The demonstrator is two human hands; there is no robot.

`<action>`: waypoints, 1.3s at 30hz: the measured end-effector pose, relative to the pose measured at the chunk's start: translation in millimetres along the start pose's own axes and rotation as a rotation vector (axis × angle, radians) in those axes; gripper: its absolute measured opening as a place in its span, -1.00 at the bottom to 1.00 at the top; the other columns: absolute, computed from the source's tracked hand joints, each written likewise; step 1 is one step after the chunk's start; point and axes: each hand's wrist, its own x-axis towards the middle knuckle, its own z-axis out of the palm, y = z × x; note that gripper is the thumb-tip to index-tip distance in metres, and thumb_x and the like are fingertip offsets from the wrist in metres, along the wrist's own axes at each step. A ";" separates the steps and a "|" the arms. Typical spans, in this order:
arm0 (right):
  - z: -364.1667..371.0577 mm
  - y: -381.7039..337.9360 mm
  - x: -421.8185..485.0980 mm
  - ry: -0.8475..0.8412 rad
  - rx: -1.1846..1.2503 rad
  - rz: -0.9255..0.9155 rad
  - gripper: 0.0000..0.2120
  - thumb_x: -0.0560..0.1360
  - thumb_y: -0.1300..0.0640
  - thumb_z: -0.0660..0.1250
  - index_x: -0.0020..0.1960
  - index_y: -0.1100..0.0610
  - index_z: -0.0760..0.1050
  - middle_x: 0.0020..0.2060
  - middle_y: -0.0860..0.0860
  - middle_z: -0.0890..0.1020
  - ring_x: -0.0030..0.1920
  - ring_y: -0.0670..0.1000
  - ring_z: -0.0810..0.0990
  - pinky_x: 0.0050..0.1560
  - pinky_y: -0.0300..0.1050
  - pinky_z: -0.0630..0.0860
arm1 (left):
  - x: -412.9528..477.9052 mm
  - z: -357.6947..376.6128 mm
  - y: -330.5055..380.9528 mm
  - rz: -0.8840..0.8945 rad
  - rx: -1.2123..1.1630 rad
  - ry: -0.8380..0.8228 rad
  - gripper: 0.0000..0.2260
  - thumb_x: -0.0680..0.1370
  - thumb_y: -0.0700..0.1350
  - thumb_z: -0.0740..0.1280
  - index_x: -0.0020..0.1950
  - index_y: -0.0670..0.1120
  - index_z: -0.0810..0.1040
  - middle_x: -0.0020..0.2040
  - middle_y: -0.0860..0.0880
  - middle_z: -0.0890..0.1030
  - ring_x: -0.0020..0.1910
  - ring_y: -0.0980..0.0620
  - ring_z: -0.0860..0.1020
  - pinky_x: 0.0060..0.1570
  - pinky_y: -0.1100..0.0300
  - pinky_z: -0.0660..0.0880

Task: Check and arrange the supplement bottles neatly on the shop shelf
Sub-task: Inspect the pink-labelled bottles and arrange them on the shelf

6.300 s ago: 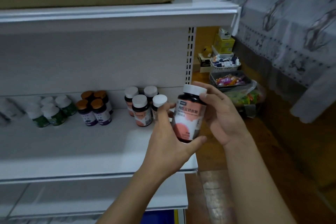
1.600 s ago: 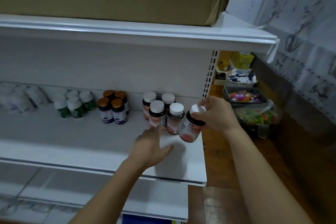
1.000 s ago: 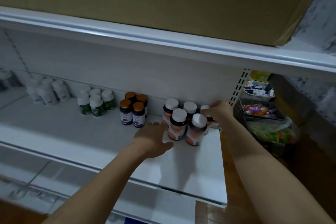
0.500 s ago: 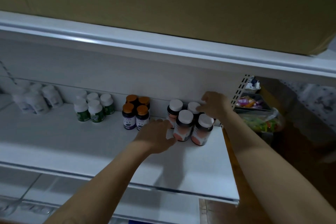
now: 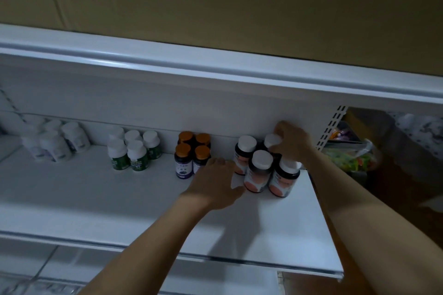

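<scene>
The bottle (image 5: 272, 140) has moved rearward, gripped under the right hand (image 5: 294, 144).

Shot dim and cool-toned. Caught the brightest light on the white metal shelf board (image 5: 72, 199) toward 7 o'clock; left the brown cardboard box (image 5: 239, 7) at 12 o'clock dull. Threw a soft grey shadow across the board near 6 o'clock. Blurred the white plastic bottles (image 5: 55, 147) at 9 o'clock. Bowed straight shelf edges toward the corners.
</scene>
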 end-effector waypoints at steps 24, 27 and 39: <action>-11.1 -55.8 -214.7 0.249 1.333 0.128 -0.69 0.38 0.24 0.40 0.10 0.04 0.58 -0.04 -0.03 0.70 -0.04 0.01 0.66 -0.25 -0.16 0.57 | -88.6 -1.5 10.3 0.331 -0.780 -0.100 -0.41 0.35 0.05 0.57 0.25 0.22 0.32 0.09 0.23 0.55 0.01 0.30 0.55 0.00 0.30 0.54; -1.7 -62.1 -227.6 0.189 1.389 0.100 -0.62 0.34 0.19 0.33 0.16 0.09 0.54 -0.06 -0.02 0.71 -0.07 -0.04 0.67 -0.23 -0.19 0.57 | -103.0 3.3 7.2 0.332 -0.849 -0.117 -0.37 0.31 0.02 0.60 0.22 0.25 0.31 0.06 0.26 0.53 0.02 0.27 0.55 -0.03 0.29 0.55; 2.2 -92.0 -229.3 0.169 1.370 0.031 -0.74 0.44 0.11 0.37 0.13 0.03 0.58 -0.07 0.00 0.71 -0.07 -0.05 0.67 -0.21 -0.19 0.57 | -123.6 9.0 -3.8 0.280 -0.876 0.120 -0.20 0.15 0.25 0.61 0.27 0.25 0.28 0.15 0.21 0.47 0.08 0.21 0.52 0.01 0.09 0.59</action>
